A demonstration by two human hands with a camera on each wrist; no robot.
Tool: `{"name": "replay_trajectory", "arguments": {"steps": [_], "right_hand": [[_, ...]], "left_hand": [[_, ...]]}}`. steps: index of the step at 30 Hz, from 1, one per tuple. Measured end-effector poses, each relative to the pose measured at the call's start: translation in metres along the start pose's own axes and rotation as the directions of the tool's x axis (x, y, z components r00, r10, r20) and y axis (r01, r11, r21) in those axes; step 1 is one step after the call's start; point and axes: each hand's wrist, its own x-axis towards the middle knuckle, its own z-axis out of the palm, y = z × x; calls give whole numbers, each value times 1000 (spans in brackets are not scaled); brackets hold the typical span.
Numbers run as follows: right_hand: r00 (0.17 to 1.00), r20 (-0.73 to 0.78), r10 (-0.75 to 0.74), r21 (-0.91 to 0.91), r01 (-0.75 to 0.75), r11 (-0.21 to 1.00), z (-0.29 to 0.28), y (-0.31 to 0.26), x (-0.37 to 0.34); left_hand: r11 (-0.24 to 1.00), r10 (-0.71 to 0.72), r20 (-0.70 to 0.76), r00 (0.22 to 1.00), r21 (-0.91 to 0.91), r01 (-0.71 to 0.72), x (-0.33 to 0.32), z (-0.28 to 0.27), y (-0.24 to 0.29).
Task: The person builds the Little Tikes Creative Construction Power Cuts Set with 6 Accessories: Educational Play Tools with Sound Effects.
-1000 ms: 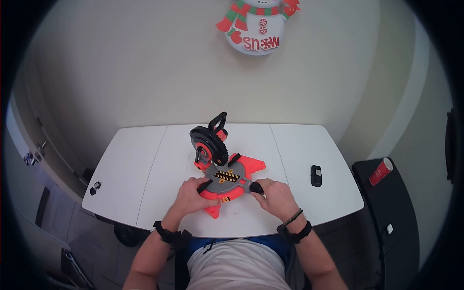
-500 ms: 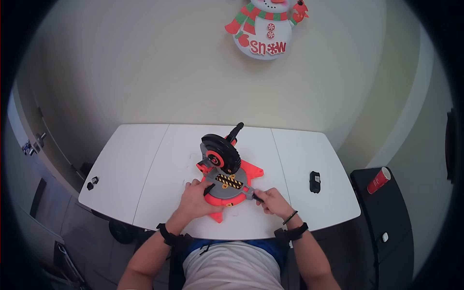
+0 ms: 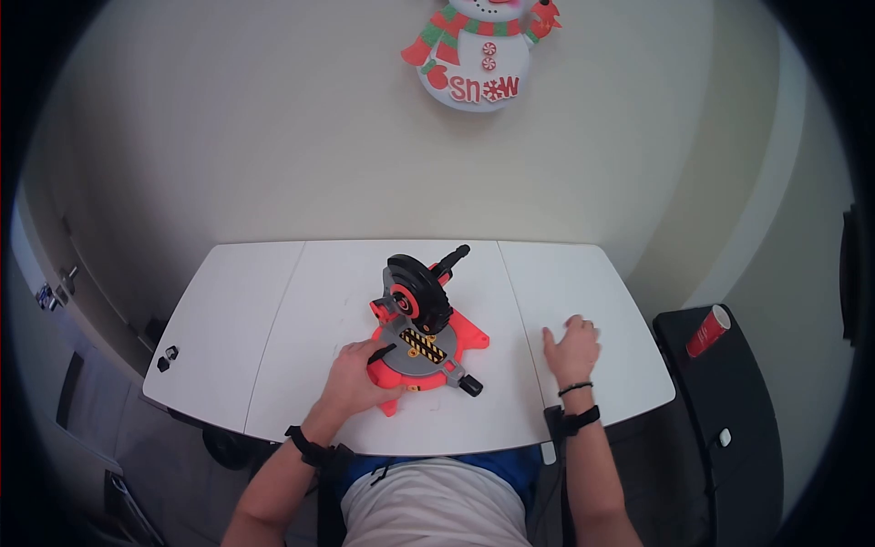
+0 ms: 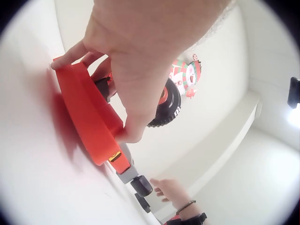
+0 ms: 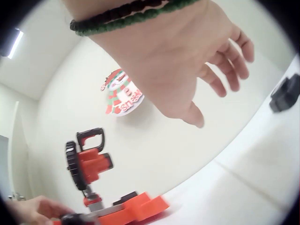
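Observation:
A toy miter saw [image 3: 418, 366] with an orange and grey base stands on the white table, its black blade guard [image 5: 75, 165] raised. My left hand [image 3: 354, 378] grips the base's near left side; in the left wrist view the thumb [image 4: 132, 133] lies at the front edge and the fingers spread to the far end. The saw's black front handle [image 3: 470, 386] points toward the right and is free of any hand. To the right of the saw, my right hand [image 3: 574, 351] is in the air, fingers loosely spread, holding nothing. Ahead of its fingers lies a small black object [image 5: 285, 93].
Two small dark pieces [image 3: 168, 358] lie at the table's left edge. A dark side stand [image 3: 743, 392] on the right carries a red cup [image 3: 708, 332] and a small white item [image 3: 725, 438]. A snowman decoration [image 3: 481, 64] hangs on the wall.
My right hand has let go of the saw's front handle and moved right, now covering the black object in the head view. The handle has swung toward me; my left hand stays on the base.

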Motion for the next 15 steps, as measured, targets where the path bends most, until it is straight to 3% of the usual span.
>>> {"name": "replay_trajectory", "arguments": {"steps": [1, 5, 7, 11, 14, 15], "right_hand": [[997, -29, 65, -152, -68, 986, -5, 12, 5], [967, -33, 251, -280, -250, 927, 20, 62, 17], [962, 101, 254, -142, -239, 961, 25, 75, 24], [956, 142, 255, -15, -256, 967, 18, 98, 39], [970, 133, 203, 242, -231, 943, -20, 93, 47], [968, 138, 211, 242, -240, 940, -29, 93, 51]], "left_hand": [[999, 38, -9, 999, -21, -38, 0, 0, 0], [991, 63, 68, 996, -126, -54, 8, -3, -16], [988, 27, 146, 989, -153, -4, 10, -8, -17], [992, 100, 158, 982, -91, -86, 10, -3, -37], [995, 28, 111, 993, -99, -18, 11, -5, -36], [994, 43, 63, 997, -99, -37, 13, -6, -37]]}}
